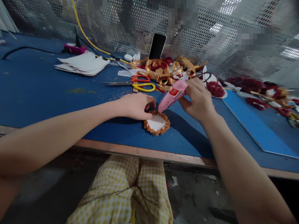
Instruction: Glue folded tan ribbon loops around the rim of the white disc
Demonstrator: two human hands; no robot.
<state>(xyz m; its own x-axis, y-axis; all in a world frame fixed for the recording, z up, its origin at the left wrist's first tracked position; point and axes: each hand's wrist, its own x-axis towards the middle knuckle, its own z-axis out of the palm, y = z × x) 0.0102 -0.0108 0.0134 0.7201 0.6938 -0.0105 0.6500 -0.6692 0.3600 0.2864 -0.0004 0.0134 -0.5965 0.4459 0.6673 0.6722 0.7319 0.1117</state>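
A round white disc (157,123) with a ruffled orange-brown ribbon edge lies on the blue table near its front edge. My left hand (137,105) grips the disc's upper left rim, thumb on the white face and fingers curled. In my right hand (197,96) is a pink glue gun (172,95), tilted so that its nozzle points down at the disc's top edge. Whether the nozzle touches the ribbon I cannot tell. Scissors (143,84) with red and yellow handles lie just beyond my left hand.
Tangled gold and dark red ribbons (158,69) are heaped behind the scissors, with a phone (157,46) propped upright. White paper sheets (81,63) are stacked at left beside a magenta plug block (74,49). A blue board (259,124) lies at right. Perforated metal (126,28) walls the back.
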